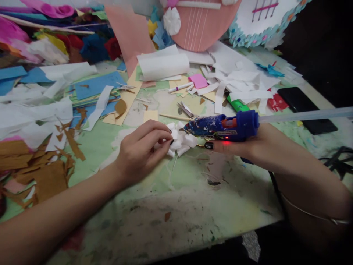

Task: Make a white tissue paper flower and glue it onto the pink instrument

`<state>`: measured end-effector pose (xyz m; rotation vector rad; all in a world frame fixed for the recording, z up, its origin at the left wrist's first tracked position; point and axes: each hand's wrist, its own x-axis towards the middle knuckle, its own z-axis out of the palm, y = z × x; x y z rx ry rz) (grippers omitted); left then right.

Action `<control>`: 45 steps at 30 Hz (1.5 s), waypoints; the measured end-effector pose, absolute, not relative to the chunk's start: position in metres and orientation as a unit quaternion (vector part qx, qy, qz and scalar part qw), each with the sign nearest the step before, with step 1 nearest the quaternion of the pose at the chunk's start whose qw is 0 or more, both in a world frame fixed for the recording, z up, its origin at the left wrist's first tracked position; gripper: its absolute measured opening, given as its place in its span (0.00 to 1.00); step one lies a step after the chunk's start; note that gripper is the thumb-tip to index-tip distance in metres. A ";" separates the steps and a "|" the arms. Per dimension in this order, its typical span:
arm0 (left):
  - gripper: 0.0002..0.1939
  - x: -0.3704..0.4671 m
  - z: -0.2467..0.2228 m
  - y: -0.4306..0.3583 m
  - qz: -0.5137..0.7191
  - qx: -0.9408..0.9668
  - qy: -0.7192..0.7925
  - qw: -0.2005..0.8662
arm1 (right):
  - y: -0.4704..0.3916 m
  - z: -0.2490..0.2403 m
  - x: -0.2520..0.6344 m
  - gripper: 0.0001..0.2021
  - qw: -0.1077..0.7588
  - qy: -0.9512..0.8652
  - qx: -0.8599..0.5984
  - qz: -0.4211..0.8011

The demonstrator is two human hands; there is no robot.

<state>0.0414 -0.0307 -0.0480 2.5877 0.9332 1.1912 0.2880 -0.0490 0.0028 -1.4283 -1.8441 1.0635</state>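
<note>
My right hand (248, 145) grips a blue glue gun (220, 127) whose small red light is lit. A long translucent glue stick (300, 115) sticks out of its back end. The nozzle points left and meets, or nearly meets, a white paper flower (180, 141) on the table. My left hand (146, 147) is closed in a pinch at the flower's left side, thumb and fingertips on a white petal. By my right thumb shows a bit of gold-coloured metal, partly hidden, perhaps the handle of a scissors. Behind the flower lie small scissors (185, 110) and a thin wooden stick (175, 117).
White paper strips (242, 82) and a paper roll (165, 66) lie further back. Brown paper scraps (49, 180) cover the left side. A black phone (306, 109) rests at the right, near a black cable (338, 160). Pink and white round decorated pieces stand at the back.
</note>
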 end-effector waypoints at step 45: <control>0.26 0.031 -0.049 -0.023 0.312 0.859 0.404 0.041 | -0.051 0.009 0.290 0.08 0.267 -0.705 -0.532 0.386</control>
